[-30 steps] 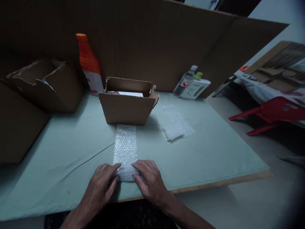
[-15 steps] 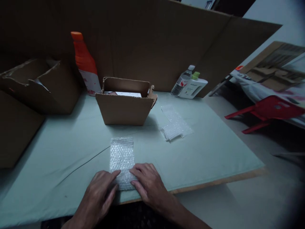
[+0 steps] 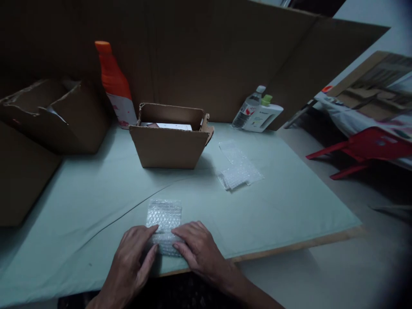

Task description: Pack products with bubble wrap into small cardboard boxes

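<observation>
The left hand (image 3: pixel 135 253) and the right hand (image 3: pixel 196 251) are seen bare, and both forearms are left uncovered.

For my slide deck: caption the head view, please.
Left hand and right hand press a part-rolled clear bubble wrap strip on a pale green table, near an open brown cardboard box.

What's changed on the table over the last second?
The bubble wrap strip got shorter: its far end drew back from the cardboard box toward the left hand and right hand, which stay on its rolled near end. The orange bottle and spare bubble wrap have not moved.
</observation>
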Available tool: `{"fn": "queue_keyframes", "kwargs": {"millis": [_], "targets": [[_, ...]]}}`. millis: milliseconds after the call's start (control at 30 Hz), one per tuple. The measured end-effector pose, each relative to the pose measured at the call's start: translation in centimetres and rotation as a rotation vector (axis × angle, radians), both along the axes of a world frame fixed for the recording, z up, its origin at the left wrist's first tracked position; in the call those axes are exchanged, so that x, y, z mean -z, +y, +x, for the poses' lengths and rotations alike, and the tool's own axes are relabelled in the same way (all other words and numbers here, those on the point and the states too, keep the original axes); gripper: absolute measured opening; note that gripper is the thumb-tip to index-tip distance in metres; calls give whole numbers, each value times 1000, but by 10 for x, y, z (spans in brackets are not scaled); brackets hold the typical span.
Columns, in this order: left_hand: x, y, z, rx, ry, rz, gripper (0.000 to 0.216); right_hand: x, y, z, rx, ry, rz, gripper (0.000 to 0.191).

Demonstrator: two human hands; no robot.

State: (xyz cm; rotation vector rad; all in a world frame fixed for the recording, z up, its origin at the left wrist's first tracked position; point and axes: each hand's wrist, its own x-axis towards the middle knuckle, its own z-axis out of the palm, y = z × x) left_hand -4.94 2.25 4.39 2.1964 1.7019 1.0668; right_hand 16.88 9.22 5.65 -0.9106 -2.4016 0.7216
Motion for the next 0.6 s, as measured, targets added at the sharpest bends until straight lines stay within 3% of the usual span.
{"fn": "queue_keyframes", "kwargs": {"millis": [100,167,233,300,400,467,600], "targets": [[11,11,0,-120,53,26,32,-6,0,-4,59,-76,159,26],[16,17,0,-204,27,36,32,-10,2,-9,10,-154,201,35],[17,17,-1,-278,-108,-28,36,-10,7,-15,-46,-230,188,30],[15,13,-1,-377,-370,-167,47,-8,13,-21,-24,-210,121,21],[5,4,2,-532,-908,-336,71,-7,17,-27,91,-10,-88,22],[-4,2,7,-541,-1187,-442,84,-8,15,-28,89,95,-252,24],[-25,5,21,-465,-1378,-609,93,-10,9,-22,58,216,-370,27]]}}
